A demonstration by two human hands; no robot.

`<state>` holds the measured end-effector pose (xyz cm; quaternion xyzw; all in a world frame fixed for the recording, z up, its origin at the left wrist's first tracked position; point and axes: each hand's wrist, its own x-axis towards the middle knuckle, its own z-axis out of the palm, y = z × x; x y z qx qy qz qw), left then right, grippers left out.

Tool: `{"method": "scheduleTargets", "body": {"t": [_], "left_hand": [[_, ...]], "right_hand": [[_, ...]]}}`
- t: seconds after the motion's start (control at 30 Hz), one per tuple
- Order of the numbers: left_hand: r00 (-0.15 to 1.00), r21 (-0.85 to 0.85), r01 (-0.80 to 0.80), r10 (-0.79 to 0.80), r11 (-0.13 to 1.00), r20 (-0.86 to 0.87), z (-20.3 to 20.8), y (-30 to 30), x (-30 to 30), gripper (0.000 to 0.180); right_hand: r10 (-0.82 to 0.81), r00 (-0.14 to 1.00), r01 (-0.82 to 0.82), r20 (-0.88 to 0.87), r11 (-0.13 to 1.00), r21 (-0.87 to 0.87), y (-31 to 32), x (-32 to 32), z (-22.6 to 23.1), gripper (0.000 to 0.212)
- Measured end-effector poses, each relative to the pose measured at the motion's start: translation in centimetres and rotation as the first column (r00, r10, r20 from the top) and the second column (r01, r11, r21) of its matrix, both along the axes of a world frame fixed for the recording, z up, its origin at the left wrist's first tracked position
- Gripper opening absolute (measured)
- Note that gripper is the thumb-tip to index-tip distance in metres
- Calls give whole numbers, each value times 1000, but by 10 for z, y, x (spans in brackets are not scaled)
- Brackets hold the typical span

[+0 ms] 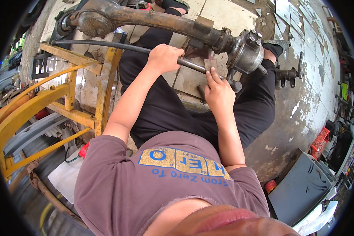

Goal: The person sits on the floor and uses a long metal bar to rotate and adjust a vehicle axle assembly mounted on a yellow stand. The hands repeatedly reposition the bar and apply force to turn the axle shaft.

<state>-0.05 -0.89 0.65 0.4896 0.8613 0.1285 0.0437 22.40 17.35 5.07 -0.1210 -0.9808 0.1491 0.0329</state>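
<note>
A long dark metal rod [124,46] slants across in front of me, its rounded end [236,86] at the lower right. My left hand [164,59] is wrapped round the rod near its middle. Close to the rounded end, my right hand [219,92] presses a small brown rectangular piece [210,64], which looks like sandpaper, against the rod. Two of its fingers stretch along the piece; the thumb is hidden. Just beyond the rod lies a rusty axle housing [153,19], with a greasy round steel hub [247,53] on its right end.
A yellow metal frame [61,96] stands on the left, close to my left arm. On the tiled floor [234,13] at right sits a dark metal bracket [289,76]. Farther right are a red crate [320,142] and a grey panel [299,188]. My legs straddle the work.
</note>
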Motion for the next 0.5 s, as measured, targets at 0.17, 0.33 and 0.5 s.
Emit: {"method": "scheduleTargets", "body": {"t": [0.17,0.33,0.5], "left_hand": [[1000,-9,-5,5,1000,16,5,0,-4,16],[999,-35,-15,17,999,34,7,1,0,19],[999,20,-35,35,999,-1,1,2,0,20]], "right_hand": [[12,989,-14,145,1000,11,-9,-8,2,77],[48,959,-40,281,999,-34,-10,-6,13,97],[68,968,-66,243,998,-17,-4,-11,8,94]]}}
